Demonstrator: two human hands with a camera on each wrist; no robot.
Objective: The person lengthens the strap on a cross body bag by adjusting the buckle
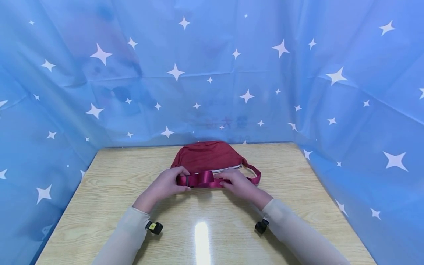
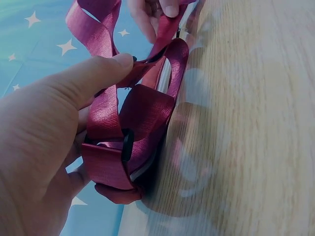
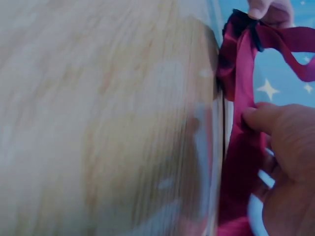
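A dark red fabric bag (image 1: 208, 156) with a pale zipper lies at the far middle of the table. Its shiny red strap (image 1: 212, 183) runs along the near side, with one loop standing up between the hands. My left hand (image 1: 170, 181) pinches the strap beside a black slider buckle (image 2: 128, 144), thumb on top in the left wrist view. With thumb and fingers, my right hand (image 1: 236, 182) pinches the strap further right; the right wrist view shows the thumb pressed on the webbing (image 3: 244, 147). Part of the strap curves out past the bag's right end.
The wooden table (image 1: 132, 169) has a bright light reflection near its front. A blue star-patterned curtain (image 1: 212, 73) hangs behind and along both sides. Each wrist wears a small black camera (image 1: 155, 228).
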